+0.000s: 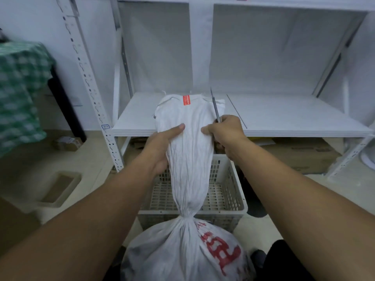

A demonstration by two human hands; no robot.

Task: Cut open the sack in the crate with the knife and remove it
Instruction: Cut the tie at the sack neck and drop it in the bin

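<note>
White woven cloth fills the middle of your head view. The sack (188,159) runs from a full, bulging body at the bottom edge of the frame, through a tight tie, up into a long flat top that you hold stretched toward the shelf board (284,116).

Your left hand (162,147) grips the sack's left edge, thumb laid across the front and fingers wrapped behind. Your right hand (225,132) is closed round the handle of the knife (215,106), with its thumb pressed on the sack's right edge. The thin blade stands point up past your knuckles, just beside the cloth's right margin. A red label (186,100) sits at the top hem.

The sack's full body is on your side of the crate (233,179), outside its near rim; whether it rests on the floor you cannot tell. The crate, a white lattice basket, stands on the floor under the shelf board's front lip. The stretched top crosses above its open interior, whose bottom shows on both sides of the cloth.

Open room lies to the right over the shelf board and to the left on the floor, where a shallow tray (58,189) lies. A perforated upright (89,82) slants down toward the crate's far left corner. A green checked cloth (20,88) hangs at the left edge, and a cardboard box (304,153) lies under the shelf.
</note>
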